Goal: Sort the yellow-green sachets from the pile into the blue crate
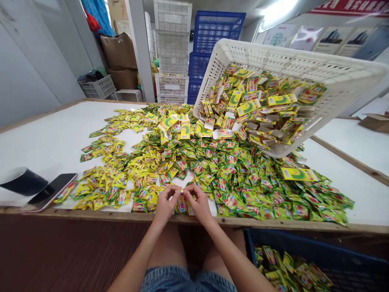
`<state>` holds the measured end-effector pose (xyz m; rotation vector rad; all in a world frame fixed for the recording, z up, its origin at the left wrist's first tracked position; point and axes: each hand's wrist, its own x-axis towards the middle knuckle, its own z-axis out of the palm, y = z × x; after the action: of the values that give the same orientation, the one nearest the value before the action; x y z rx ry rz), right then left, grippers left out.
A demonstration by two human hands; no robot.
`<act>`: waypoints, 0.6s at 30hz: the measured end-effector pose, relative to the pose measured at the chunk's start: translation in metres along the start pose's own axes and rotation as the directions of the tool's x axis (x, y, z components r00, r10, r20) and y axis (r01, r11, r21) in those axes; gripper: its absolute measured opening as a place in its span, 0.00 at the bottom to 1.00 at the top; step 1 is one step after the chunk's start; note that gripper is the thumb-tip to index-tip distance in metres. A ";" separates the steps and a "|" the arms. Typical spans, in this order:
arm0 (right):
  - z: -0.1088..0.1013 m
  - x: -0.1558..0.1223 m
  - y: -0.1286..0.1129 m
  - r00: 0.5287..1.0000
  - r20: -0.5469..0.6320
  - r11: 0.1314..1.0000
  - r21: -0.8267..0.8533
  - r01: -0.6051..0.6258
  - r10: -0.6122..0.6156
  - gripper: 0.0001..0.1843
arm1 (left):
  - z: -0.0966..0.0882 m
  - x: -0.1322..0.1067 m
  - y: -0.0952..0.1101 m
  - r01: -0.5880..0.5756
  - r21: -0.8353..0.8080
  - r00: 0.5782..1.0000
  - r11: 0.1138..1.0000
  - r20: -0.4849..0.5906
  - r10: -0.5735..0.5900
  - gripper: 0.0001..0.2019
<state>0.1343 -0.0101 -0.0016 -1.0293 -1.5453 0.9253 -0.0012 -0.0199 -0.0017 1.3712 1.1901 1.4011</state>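
My left hand (165,202) and my right hand (199,201) meet at the near edge of the white table (45,138). Both pinch the top of one small yellow-green sachet (181,205) that hangs between them. Just beyond my fingers a wide heap of the same sachets (212,166) covers the table. A white plastic crate (282,61) lies tipped on the heap at the back right, with flat yellow cartons (249,106) spilling out of it.
A phone (50,191) and a dark object (22,181) lie at the table's near left. A blue bin (304,267) holding more sachets stands under the table at the right. White and blue crates (197,48) are stacked behind, beside cardboard boxes (120,54).
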 end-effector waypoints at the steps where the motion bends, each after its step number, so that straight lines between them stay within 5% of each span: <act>1: 0.000 -0.001 0.000 1.000 -0.006 1.000 -0.003 -0.006 0.006 0.09 | 0.001 0.000 0.001 0.006 0.000 1.000 1.000 -0.006 -0.006 0.09; 18: -0.006 0.002 -0.007 0.999 -0.026 0.999 -0.029 -0.020 0.019 0.07 | -0.002 0.005 0.005 0.010 0.079 1.000 0.997 0.010 -0.011 0.10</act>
<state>0.1391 -0.0108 0.0070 -1.0745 -1.5342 0.9024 -0.0030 -0.0164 0.0044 1.4228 1.2562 1.3504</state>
